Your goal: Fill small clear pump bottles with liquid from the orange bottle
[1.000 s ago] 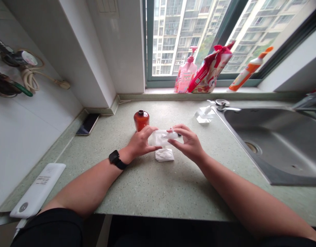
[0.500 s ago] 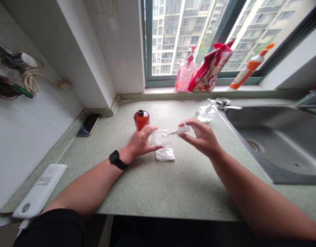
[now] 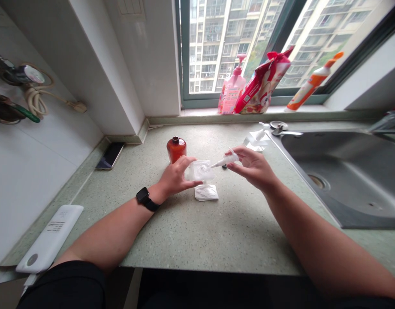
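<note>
My left hand (image 3: 177, 177) is closed round a clear square bottle (image 3: 202, 171), tilted so its open mouth faces right. Between the thumb and fingers of my right hand (image 3: 253, 167) is a white pump head (image 3: 228, 160), its narrow tip pointing left at the bottle's mouth. Whether the tip touches the mouth I cannot tell. Just behind my left hand stands an amber bottle (image 3: 176, 148) without a cap. A folded white tissue (image 3: 206, 192) lies on the counter below the clear bottle. A small dark piece (image 3: 224, 166) shows by my right fingertips.
Behind my right hand stands another clear pump bottle (image 3: 257, 138), beside the steel sink (image 3: 342, 171). A phone (image 3: 110, 156) and a white power bank (image 3: 51, 238) lie on the left. Along the windowsill are a pink pump bottle (image 3: 231, 92), a red bag (image 3: 264, 83) and an orange-white bottle (image 3: 309, 88).
My right hand has shifted slightly right with the pump head, drawing its tip back a little. A small dark piece now shows beneath it. My left hand keeps its hold on the clear bottle.
</note>
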